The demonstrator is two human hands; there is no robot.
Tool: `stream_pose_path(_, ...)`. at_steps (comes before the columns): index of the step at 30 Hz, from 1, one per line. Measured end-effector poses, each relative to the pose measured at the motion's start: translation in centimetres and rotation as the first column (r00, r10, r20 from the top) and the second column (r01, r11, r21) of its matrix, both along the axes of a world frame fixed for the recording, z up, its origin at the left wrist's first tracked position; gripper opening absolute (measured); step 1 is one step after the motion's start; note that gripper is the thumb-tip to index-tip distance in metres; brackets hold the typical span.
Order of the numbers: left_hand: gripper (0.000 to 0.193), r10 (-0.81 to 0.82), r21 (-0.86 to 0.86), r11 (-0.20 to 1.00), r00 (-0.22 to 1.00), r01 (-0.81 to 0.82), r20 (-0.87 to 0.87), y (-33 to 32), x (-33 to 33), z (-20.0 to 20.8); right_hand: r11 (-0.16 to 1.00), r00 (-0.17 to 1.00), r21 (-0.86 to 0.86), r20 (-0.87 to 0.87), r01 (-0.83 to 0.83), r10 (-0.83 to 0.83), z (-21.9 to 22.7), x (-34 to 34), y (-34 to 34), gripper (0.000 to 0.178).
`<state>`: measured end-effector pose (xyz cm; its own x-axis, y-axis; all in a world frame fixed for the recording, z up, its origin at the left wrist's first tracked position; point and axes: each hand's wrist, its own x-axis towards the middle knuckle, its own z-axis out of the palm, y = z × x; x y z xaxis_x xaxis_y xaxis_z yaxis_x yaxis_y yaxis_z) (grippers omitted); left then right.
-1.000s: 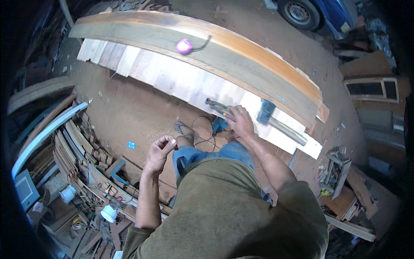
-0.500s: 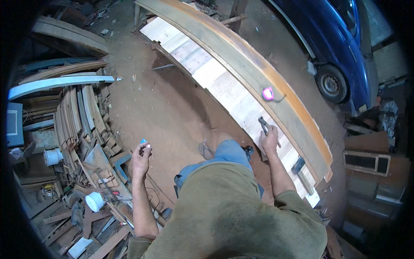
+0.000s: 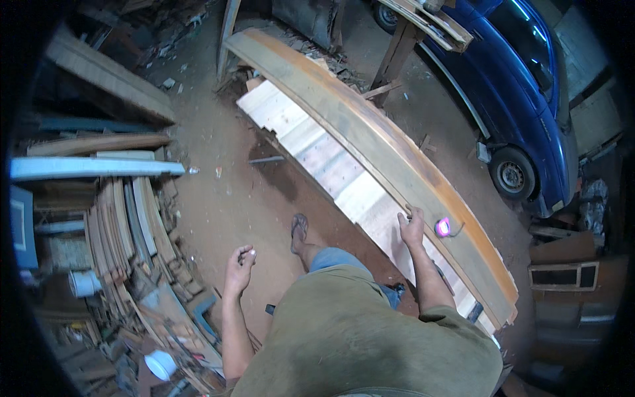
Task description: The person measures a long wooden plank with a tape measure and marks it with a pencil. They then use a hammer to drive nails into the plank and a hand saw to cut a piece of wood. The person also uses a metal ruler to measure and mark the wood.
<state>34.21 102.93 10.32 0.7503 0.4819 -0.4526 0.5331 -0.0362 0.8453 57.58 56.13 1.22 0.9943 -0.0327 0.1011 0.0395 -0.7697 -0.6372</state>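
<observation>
My left hand hangs over the dirt floor, thumb and fingers closed together. Whatever small thing may be in that pinch is too small to make out. My right hand is over the pale plank top, at the inner edge of a long curved wooden piece. Its thumb and fingers stand apart, and I see no tool in them. Partly covered by my right forearm, the pincers lie on the planks. A hammer lies nearer me. On the curved piece sits a pink tape measure.
Stacked curved wood strips and offcuts fill the left side, with white buckets among them. A blue car stands beyond the bench at right. A wooden post rises behind the curved piece. Framed panels lean at far right.
My right hand has let go of the pincers and moved farther along the planks to the curved piece's edge. The blue bit at my left fingertips no longer shows. My view has shifted.
</observation>
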Motion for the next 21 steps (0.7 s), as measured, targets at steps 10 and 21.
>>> stream_pose_path(10, 0.044, -0.038, 0.275, 0.952, 0.943, 0.134, -0.331, 19.7, 2.9, -7.9, 0.993, 1.0, 0.111, 0.013, -0.026, 0.025, 7.4, 19.5, 13.8, 0.04)
stream_pose_path(21, 0.026, -0.268, -0.061, 0.963, 0.891, 0.264, -0.366, 30.5, 26.1, -14.5, 0.983, 0.972, 0.074, 0.152, 0.169, -0.179, 17.4, 37.5, 12.8, 0.035)
